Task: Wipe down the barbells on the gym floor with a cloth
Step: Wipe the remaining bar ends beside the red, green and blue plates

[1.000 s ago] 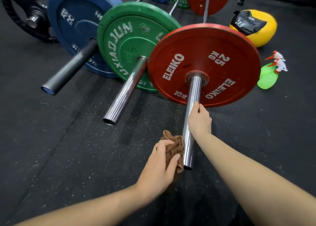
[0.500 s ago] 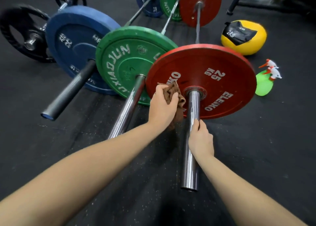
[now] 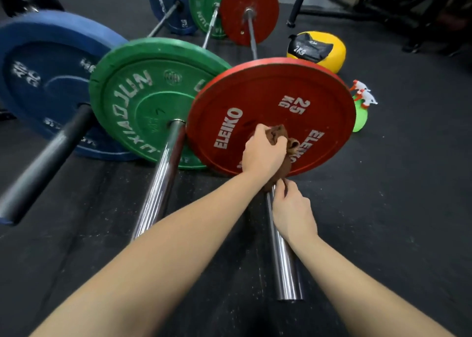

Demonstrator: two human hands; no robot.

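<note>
The left hand point(image 3: 264, 153) is closed around a bunched brown cloth point(image 3: 279, 135) and holds it against the face of the red plate point(image 3: 270, 99), at the plate's centre where the chrome sleeve point(image 3: 284, 260) enters it. The cloth wraps the inner end of that sleeve and hides the hub. The right hand point(image 3: 293, 209) lies on top of the same sleeve, just behind the cloth, with thumb and fingertips bent at the cloth's lower edge; it cannot be told whether they pinch the cloth or the sleeve. The red-plate barbell rests on the black gym floor point(image 3: 396, 209). To its left, side by side, lie a green plate point(image 3: 143, 99) on a second chrome sleeve point(image 3: 161, 186) and a blue plate point(image 3: 43, 81) on a black sleeve point(image 3: 43, 163). Toward the far right of the floor sit a yellow ball point(image 3: 332, 58) and green spray bottles point(image 3: 360, 117), the bottles just beside the red plate's rim.
</note>
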